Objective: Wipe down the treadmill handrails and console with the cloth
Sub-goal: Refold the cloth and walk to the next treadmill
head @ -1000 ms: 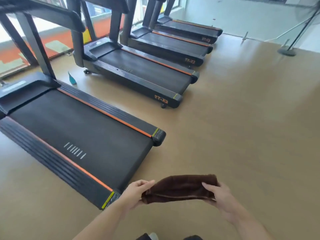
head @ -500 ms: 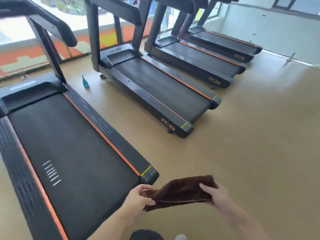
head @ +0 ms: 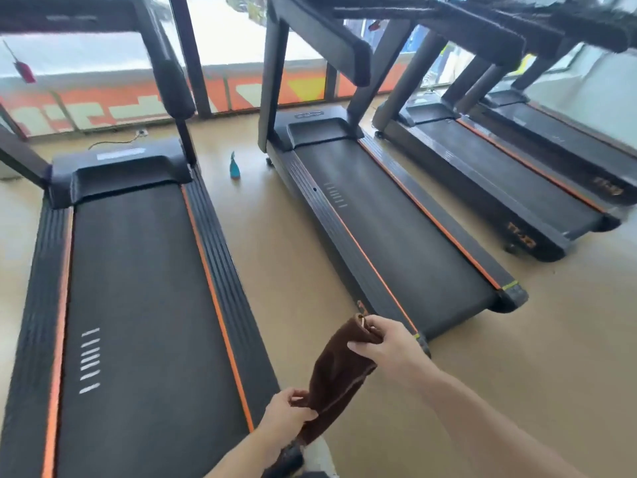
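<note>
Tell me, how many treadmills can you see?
4. The nearest treadmill is at the left, the second treadmill in the middle, the third treadmill to its right, and the fourth treadmill at the far right edge. More may be hidden beyond.

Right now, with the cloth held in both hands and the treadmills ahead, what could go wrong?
1. The blue spray bottle stands on the floor between the two nearest treadmills; it could be kicked over in passing.
2. A power cable trails across the floor by the window, a possible trip hazard.
3. The brown cloth hangs between the left hand and right hand; a loose end might drag.
</note>
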A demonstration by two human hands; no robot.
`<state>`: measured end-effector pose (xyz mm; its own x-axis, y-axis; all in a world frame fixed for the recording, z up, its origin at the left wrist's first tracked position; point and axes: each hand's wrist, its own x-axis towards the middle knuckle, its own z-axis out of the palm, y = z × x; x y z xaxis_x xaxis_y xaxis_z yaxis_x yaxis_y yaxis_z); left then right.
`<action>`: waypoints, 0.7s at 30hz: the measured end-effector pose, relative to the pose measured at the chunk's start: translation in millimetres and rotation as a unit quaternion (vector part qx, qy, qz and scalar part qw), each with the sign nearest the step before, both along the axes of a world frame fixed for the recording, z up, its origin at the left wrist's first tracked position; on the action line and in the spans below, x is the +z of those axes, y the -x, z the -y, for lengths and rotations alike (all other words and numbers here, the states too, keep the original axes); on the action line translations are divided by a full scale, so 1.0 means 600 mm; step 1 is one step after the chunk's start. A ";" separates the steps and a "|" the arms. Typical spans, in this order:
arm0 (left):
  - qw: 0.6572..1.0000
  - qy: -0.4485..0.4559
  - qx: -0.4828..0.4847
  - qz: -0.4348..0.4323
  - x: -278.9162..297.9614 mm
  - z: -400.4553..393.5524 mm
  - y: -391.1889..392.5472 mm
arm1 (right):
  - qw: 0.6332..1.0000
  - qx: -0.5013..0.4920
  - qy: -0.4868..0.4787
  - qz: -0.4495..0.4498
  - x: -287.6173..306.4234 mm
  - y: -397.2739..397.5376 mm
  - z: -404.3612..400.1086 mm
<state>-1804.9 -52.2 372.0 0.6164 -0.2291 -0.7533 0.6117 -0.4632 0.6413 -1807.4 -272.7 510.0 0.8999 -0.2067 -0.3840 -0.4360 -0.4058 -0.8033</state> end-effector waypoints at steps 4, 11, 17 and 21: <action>0.999 -0.028 0.025 0.008 0.028 0.074 -0.157 | 0.999 0.028 0.035 -0.012 0.014 -0.170 0.077; 0.991 -0.077 0.099 0.038 0.018 0.159 -0.390 | 0.987 0.132 0.088 -0.034 -0.014 -0.477 0.147; 0.986 -0.084 0.140 0.044 0.044 0.238 -0.632 | 0.952 0.261 0.155 -0.046 -0.025 -0.770 0.153; 0.973 -0.078 0.215 0.022 0.058 0.248 -0.776 | 0.906 0.357 0.227 -0.035 -0.037 -0.941 0.123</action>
